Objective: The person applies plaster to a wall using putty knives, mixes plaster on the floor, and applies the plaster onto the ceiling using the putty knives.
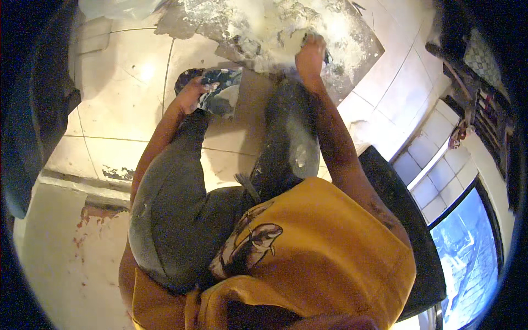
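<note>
My left hand (192, 94) is closed on the near edge of a dark, mottled object (224, 88) with pale smears, just beyond my left knee; its kind is unclear. Farther right, my right hand (311, 53) reaches over a heap of whitish, paste-like material (264, 33). Its fingers are curled, and a bit of something dark shows beside them, too small to name. The heap spreads over a greyish-brown board (369, 49) lying on the tiled floor.
Pale floor tiles (124, 77) surround the board. Wooden furniture (467, 82) stands at the right, above a bright blue screen-like panel (467, 253). A black seat-like surface (401, 220) is beside my right hip. A dark shape (41, 104) fills the left side.
</note>
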### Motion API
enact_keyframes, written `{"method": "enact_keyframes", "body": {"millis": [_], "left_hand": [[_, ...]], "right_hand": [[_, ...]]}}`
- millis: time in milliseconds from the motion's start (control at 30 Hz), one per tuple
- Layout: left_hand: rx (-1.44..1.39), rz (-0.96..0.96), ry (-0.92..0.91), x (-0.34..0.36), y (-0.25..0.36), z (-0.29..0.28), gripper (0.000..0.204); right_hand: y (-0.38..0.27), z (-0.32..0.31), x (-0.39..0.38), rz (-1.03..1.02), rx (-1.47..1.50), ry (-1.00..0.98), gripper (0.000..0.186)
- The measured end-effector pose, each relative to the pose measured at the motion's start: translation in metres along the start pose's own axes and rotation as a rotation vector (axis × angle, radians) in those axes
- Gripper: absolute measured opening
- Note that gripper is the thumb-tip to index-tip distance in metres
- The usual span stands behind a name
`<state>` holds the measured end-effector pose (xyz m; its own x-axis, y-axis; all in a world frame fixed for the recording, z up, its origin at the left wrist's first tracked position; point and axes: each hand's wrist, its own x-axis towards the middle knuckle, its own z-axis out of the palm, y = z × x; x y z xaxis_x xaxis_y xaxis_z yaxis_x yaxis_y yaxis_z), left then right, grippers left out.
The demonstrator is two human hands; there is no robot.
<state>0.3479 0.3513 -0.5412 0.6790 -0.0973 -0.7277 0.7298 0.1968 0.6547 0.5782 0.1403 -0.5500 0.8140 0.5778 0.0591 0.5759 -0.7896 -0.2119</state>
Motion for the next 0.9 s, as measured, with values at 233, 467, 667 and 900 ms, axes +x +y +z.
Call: {"method": "enact_keyframes", "body": {"millis": [233, 467, 667, 900], "left_hand": [[0.263, 0.493, -0.038, 0.018, -0.043, -0.030, 0.035], [-0.506, 0.038, -0.001, 0.013, -0.028, -0.004, 0.025], [-0.076, 0.316, 0.070, 0.020, -0.057, -0.020, 0.024], [-0.319, 0.193, 0.146, 0.016, -0.044, -0.019, 0.027]], "right_hand": [[-0.015, 0.009, -0.013, -0.214, -0.107, -0.235, 0.038], [0.033, -0.021, 0.007, -0.238, 0.302, -0.318, 0.039], [0.051, -0.052, 0.037, -0.078, 0.267, -0.382, 0.040], [0.047, -0.112, 0.057, 0.220, 0.676, -0.520, 0.039]]}}
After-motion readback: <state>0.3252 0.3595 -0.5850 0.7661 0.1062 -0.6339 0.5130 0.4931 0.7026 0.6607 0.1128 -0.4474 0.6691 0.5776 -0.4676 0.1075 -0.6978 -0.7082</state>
